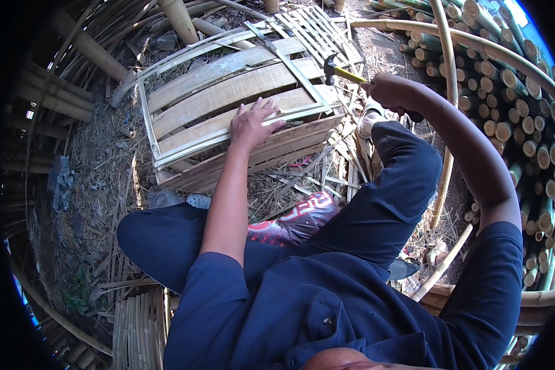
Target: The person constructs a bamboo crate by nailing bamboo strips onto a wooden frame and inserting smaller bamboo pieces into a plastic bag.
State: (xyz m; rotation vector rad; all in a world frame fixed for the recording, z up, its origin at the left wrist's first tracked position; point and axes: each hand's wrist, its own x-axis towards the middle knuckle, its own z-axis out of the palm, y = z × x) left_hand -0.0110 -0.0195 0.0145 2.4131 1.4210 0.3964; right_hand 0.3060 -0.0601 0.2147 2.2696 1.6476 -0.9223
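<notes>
In front of my crossed legs stands a wooden crate made of pale slats, with thin strips framing its upper face. My left hand lies on its near edge with the fingers spread over the slats and the edge strip. Raised to the right of the crate, my right hand is wrapped round the handle of a claw hammer. The hammer has a dark head and a yellow-and-black handle. Its head is beside the crate's right end, apart from the wood as far as I can tell.
Cut bamboo poles are stacked on the right, behind curved rails. A slatted panel lies beyond the crate. Bamboo scraps and straw litter the ground. A bundle of split slats is at lower left, and bamboo posts stand behind.
</notes>
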